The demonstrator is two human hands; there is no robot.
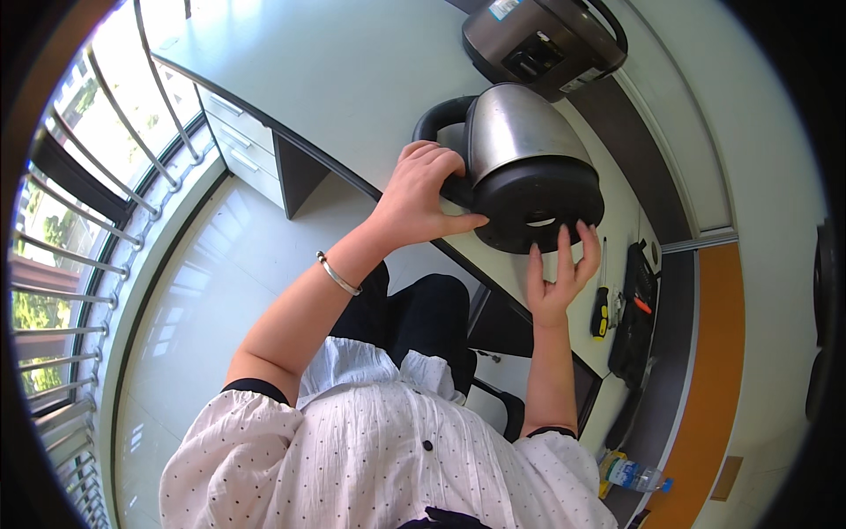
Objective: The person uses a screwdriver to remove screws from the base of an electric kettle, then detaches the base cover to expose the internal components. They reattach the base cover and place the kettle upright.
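Observation:
An electric kettle with a brushed steel body and black base is tipped over the desk, its round black underside turned toward me. My left hand grips the lower end of its black handle, the thumb pressing against the edge of the base. On the right, my right hand has its fingers spread, with the tips at the lower rim of the underside; whether they press on it is hard to tell. A pale slot shows in the middle of the base.
A brown rice cooker stands behind the kettle on the pale desk. To the right lie a yellow-and-black screwdriver and a black tool pouch. A plastic bottle is at lower right. White drawers and a barred window are left.

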